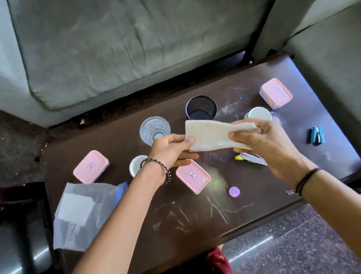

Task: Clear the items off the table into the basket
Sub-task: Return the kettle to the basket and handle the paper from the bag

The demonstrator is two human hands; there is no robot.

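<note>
Pinching one end of a folded white cloth [213, 134] between thumb and fingers, the left hand [172, 150] faces the right hand [266, 143], which curls round the other end; both grips are clamped on the cloth, which hangs in the air above the middle of the counter [269, 196]; it looks soft and matt, a long rectangle with a crease along it.

Below, the counter is dark brown and smooth, scuffed with pale chalky scratches toward its near edge; a rounded middle pink-lidded box [193, 176] lies just under the left wrist; a left pink-lidded box [90, 167] sits toward the left edge, and a far pink-lidded box [275, 93] near the far right corner; a clear ribbed glass [154, 130] and a black mesh cup [201, 108] stand toward the far edge, the cloth covering the mesh cup's near rim; one white round cup [137, 165] is half hidden by the left wrist, another white cup [259, 114] by the right hand's knuckles; a yellow-tipped thing [250, 158] lies partly under the right hand, too hidden to tell what it is; a small pink disc [234, 191] lies near the middle; a blue stapler [316, 135] rests by the right edge; a frosted plastic bag [86, 211] overhangs the left edge; a grey upholstered sofa [133, 36] runs along the far edge.
</note>
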